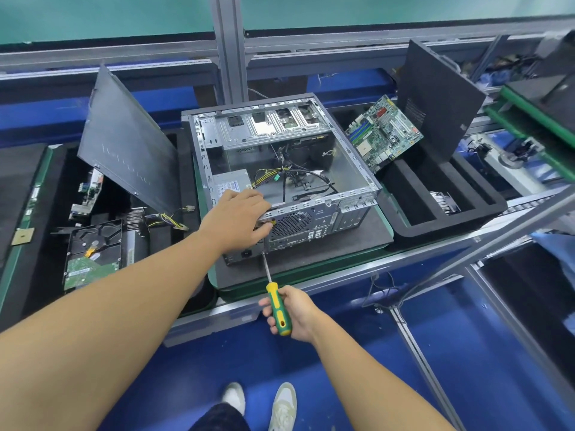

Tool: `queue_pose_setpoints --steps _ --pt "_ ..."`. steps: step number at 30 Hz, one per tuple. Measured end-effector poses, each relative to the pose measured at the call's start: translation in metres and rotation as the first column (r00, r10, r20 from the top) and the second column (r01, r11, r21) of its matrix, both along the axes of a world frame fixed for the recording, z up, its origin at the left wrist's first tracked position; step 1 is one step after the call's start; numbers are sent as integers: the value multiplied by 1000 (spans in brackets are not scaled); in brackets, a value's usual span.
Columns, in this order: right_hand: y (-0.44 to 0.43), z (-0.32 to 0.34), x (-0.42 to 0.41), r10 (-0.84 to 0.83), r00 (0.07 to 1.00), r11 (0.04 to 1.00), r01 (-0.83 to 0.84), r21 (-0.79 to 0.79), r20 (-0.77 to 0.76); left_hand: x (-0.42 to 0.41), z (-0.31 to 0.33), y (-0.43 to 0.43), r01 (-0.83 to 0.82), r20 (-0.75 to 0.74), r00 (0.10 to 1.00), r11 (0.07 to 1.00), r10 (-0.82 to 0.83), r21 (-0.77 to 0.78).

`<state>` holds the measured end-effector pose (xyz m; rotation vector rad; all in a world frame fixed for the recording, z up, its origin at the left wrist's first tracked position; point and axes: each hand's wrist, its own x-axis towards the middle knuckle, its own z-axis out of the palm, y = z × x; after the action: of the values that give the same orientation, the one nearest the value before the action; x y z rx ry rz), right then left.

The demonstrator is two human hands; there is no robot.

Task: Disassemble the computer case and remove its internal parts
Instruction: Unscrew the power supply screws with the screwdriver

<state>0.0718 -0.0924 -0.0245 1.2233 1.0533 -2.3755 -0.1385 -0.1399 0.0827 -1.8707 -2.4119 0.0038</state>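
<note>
Nothing legible — the power supply (228, 185) label carries print and the leaning side panel (126, 144) faint lettering, both too blurred.

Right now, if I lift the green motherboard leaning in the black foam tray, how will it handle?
The green motherboard is probably stiff and light. It leans tilted against the black foam tray, so it may slide. Exposed components look fragile; grip edges.

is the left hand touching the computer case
Touching. The head view shows the left hand lying on the top edge of the computer case at its rear panel, fingers curled over the rim, with no gap visible between them.
</note>
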Motion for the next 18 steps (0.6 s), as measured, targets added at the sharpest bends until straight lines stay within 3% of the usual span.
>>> queue_pose_setpoints --steps 4,9,13,18 --pt "-5 -3 3 -52 998 999 52 3 -31 -1 0 1 17 -26 999 1000 -18 -15" --pt "-15 -8 6 -160 987 973 161 164 -19 0 0 0 26 -58 998 1000 -27 -8" --pt "-20 -9 6 -162 987 951 154 269 8 0 0 0 39 -52 998 999 -38 10" --pt "-24 -8 -2 -197 980 966 190 174 24 1 -1 -1 42 -43 998 998 -40 37"
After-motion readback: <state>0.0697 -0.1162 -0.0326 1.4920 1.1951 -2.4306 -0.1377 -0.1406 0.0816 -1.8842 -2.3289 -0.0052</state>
